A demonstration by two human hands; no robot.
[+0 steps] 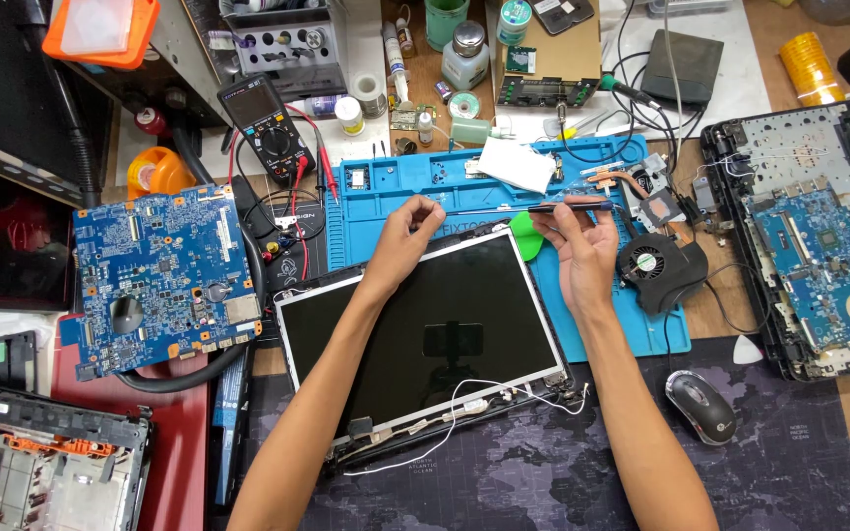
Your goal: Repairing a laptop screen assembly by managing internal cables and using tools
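1. The left hand (407,228) hovers over the top edge of the screen (420,329), its fingers pinched narrow on one end of a thin dark strip (499,208).
2. The right hand (582,241) is just past the screen's top right corner, fingers closed on the other end of the strip, which it holds together with a slim dark tool (573,206).
3. The strip runs level between the two hands, above the screen's top edge and over the blue mat (395,192).
4. The screen lies flat and tilted, its top half on the mat, its bottom half on a dark desk pad (543,472). A white wire (455,413) loops along its lower edge.
5. A green pick (523,236) lies touching the screen's top right corner, half hidden by the right hand.
6. A black fan (653,265) with a copper pipe sits right of the screen, near the right wrist.
7. A mouse (700,405) rests on the pad, right of the screen's lower corner.
8. A blue board (164,280) lies left of the screen, well apart from the hands.
9. A multimeter (266,128) stands up-left of the screen, beyond the mat's corner.
10. An open laptop base (809,226) sits far right of the screen.
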